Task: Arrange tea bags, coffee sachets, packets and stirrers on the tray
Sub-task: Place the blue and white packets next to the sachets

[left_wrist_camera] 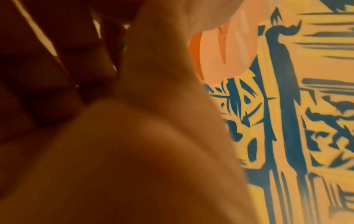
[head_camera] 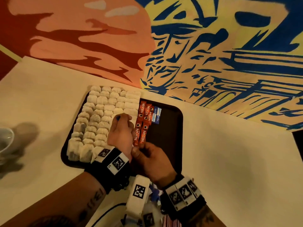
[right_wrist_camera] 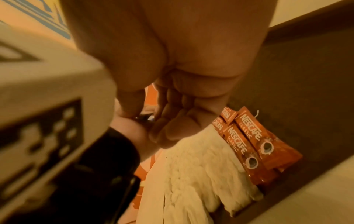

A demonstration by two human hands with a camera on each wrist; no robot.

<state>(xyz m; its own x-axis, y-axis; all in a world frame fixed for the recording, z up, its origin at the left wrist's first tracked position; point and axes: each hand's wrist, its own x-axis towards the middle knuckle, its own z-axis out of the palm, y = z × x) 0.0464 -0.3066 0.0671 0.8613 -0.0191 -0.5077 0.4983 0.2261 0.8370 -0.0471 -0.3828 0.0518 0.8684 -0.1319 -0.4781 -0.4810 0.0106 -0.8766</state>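
White cup (head_camera: 5, 141); painted wall (head_camera: 213, 46)

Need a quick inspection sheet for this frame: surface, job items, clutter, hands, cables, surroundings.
Surface: pale table, dark tray on it.
Job's things: tea bags fill the tray's left part; red sachets beside them; blue packets right of those. Stirrers: nothing seen.
Clutter: white cup at left edge.
Hands: left hand curled at the sachets, hold unclear; right hand pinches sachet ends.
Cables: nothing seen.
Surroundings: painted mural wall behind.
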